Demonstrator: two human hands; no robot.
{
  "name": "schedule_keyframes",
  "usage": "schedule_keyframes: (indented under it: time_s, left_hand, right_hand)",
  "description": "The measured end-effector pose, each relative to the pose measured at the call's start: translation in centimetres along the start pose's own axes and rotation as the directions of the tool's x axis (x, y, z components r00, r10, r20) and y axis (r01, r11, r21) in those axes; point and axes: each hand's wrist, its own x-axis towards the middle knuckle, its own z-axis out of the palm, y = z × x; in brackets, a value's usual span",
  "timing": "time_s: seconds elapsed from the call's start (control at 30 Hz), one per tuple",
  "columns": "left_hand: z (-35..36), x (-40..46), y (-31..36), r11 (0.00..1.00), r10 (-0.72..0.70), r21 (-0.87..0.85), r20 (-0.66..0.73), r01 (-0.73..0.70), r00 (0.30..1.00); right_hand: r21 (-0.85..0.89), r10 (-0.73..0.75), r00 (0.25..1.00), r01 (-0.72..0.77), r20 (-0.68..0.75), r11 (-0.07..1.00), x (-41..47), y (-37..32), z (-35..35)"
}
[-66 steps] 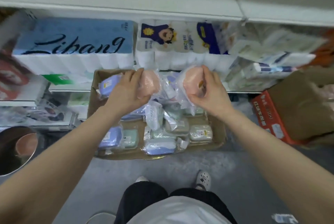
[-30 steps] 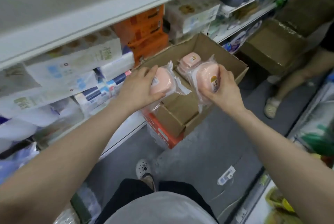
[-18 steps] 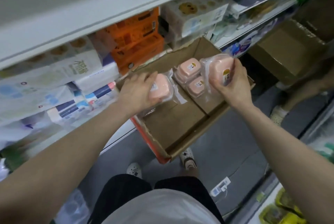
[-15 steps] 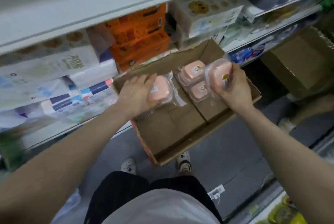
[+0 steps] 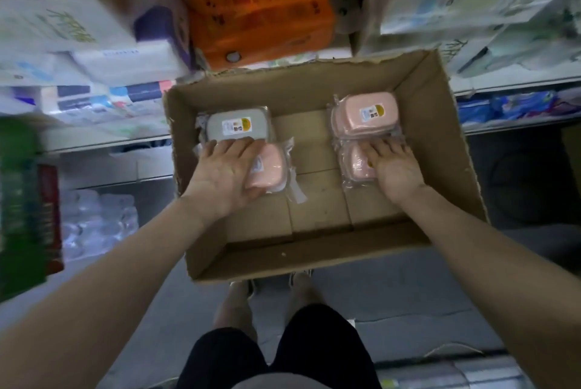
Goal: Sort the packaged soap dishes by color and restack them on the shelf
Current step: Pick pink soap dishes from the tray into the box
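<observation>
Both pink soap dishes now lie in the box [image 5: 440,143]: left hand [image 5: 224,173] grasps one [image 5: 267,168], right hand [image 5: 397,168] presses the other [image 5: 356,162] flat-fingered.

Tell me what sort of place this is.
Most likely a shop aisle or its stockroom. Shelves are packed with wrapped tissue packs and orange packs, and a cardboard box of packaged soap dishes sits before them for restocking.
</observation>
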Motion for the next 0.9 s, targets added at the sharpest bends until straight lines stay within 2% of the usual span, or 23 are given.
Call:
schedule_keyframes:
  time_s: [0.13,0.3,0.33,0.4,0.5,0.6,0.73,0.9]
  left_hand:
    - [0.5,0.9,1.0,1.0,-0.019,-0.017,0.01,0.019,1.0]
    - [0.5,1.6,3.0,0.998,-0.034,-0.051,0.026,0.035,0.999]
    - [0.5,1.7,3.4,0.998,-0.027,-0.061,0.03,0.029,0.999]
    - [0.2,2.1,4.2,0.996,-0.013,-0.09,0.028,0.015,1.0]
    - [-0.4,3.2,5.8,0.989,0.013,-0.15,0.006,-0.012,1.0]
    - [-0.6,4.4,7.8,0.986,0.073,-0.15,-0.03,-0.076,0.997]
    - [-0.6,4.7,9.1,0.983,0.113,-0.14,-0.042,-0.118,0.993]
    - [-0.4,4.3,5.6,0.999,-0.006,-0.035,-0.038,0.005,0.999]
  right_hand:
    - [0.058,-0.022,0.996,0.027,-0.084,0.998,0.3,0.7,1.1]
    - [0.242,0.019,0.999,-0.007,-0.046,0.97,-0.7,0.9,0.4]
    - [0.315,0.009,0.997,0.017,-0.081,0.949,-1.1,0.7,-0.4]
    - [0.419,-0.066,0.972,0.157,-0.225,0.894,-2.1,-0.1,-2.6]
    - [0.403,-0.197,0.927,0.321,-0.319,0.857,-3.4,-1.9,-5.4]
    - [0.412,-0.235,0.916,0.361,-0.326,0.836,-3.7,-3.2,-5.9]
    - [0.472,-0.191,0.934,0.32,-0.301,0.821,-3.7,-3.1,-5.0]
    - [0.347,-0.124,0.947,0.227,-0.296,0.91,-2.6,2.1,-5.3]
